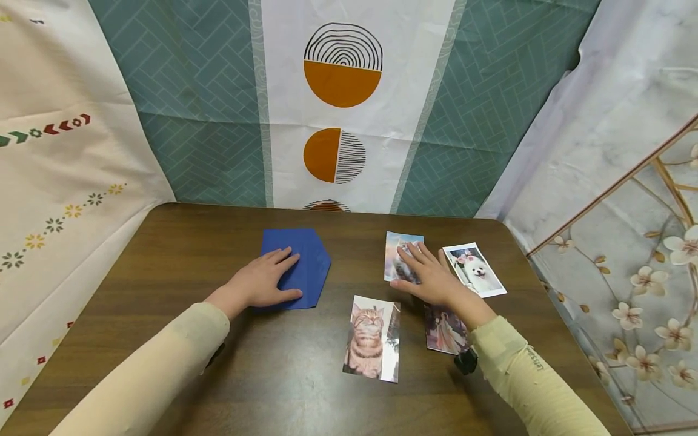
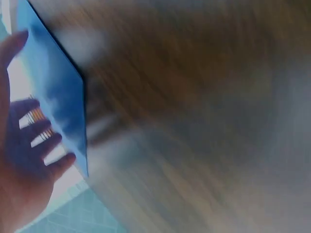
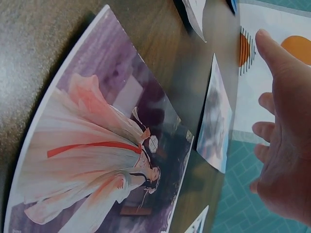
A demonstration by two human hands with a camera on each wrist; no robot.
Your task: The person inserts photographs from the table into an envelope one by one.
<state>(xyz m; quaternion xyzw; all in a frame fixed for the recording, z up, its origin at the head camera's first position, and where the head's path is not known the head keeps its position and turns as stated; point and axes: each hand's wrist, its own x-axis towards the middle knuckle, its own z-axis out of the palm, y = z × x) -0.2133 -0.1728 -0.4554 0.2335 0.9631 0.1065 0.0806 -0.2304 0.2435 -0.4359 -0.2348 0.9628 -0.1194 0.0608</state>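
A flat blue envelope [image 1: 308,266] with a pointed right end lies left of centre, and my left hand [image 1: 267,281] is over its left part with fingers spread. In the left wrist view the fingers overlap the envelope [image 2: 60,92]. Farther right, my right hand [image 1: 431,278] reaches over a pastel animal photo [image 1: 394,251], its fingers extended and partly covering it. Just beside that hand is a white-bordered photo of a white dog [image 1: 480,274]. Beneath the right wrist lies a photo of a figure in a flowing robe [image 1: 444,333], seen large in the right wrist view.
A photo of an orange cat [image 1: 366,345] lies on the brown wooden table [image 1: 283,369] between the two forearms. Patterned cloths hang along the table's back edge and both sides. A small black object [image 1: 466,361] sits under the right wrist.
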